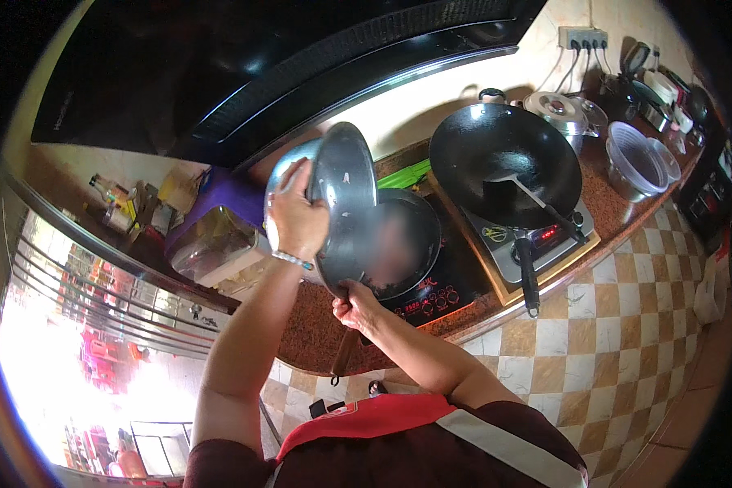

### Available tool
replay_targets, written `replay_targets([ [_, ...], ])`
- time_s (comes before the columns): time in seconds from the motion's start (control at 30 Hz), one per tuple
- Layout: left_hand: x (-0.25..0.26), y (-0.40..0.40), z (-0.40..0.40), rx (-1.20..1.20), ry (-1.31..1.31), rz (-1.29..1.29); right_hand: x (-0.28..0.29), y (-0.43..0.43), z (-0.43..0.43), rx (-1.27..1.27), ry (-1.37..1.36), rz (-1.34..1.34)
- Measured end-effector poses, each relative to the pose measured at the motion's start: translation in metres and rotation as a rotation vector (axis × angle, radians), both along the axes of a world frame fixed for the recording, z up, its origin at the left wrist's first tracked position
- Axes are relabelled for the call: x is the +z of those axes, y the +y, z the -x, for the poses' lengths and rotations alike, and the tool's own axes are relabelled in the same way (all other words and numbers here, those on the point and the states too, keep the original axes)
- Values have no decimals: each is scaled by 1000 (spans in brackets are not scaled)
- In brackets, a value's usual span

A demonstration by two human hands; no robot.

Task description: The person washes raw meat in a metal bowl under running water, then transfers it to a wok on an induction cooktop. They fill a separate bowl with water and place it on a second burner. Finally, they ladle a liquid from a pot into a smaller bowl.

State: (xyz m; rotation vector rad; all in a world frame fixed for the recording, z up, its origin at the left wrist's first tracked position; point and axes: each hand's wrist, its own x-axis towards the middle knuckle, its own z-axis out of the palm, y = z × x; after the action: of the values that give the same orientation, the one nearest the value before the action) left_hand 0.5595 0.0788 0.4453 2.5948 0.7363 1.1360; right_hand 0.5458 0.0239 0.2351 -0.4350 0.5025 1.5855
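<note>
A stainless steel basin (341, 183) is tipped on its side over the left edge of a dark frying pan (427, 226). My left hand (299, 219) presses against the basin's outer side, fingers spread, with a beaded bracelet at the wrist. Lower down, my right hand (361, 305) grips the basin's bottom rim. A few small pale bits cling to the basin's inner wall. The pan sits on a black induction cooktop (457, 262) with lit red digits, and its brown handle (344, 354) points towards me. A blur covers what is in the pan.
To the right, a large black wok (494, 152) holding a spatula (534, 198) stands on a second induction cooker (546, 244). Beyond are a lidded metal pot (555, 110) and plastic bowls (634, 152). A purple-topped container (219, 226) stands left. A range hood (280, 79) hangs above.
</note>
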Motion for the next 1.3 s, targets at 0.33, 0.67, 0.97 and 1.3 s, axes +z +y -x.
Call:
replay_targets([
  [0.33,31,42,57,74,-97,-74,51,-17,-49,665,-1522,-203],
  [0.67,32,13,78,-25,-88,-77,66,88,-161,-75,-3020,217],
  [0.97,37,3,85,-136,-128,-54,92,102,-138,-501,-3005,-26],
  [1.3,39,1,95,-146,-97,-56,38,87,-159,110,-3102,-382],
])
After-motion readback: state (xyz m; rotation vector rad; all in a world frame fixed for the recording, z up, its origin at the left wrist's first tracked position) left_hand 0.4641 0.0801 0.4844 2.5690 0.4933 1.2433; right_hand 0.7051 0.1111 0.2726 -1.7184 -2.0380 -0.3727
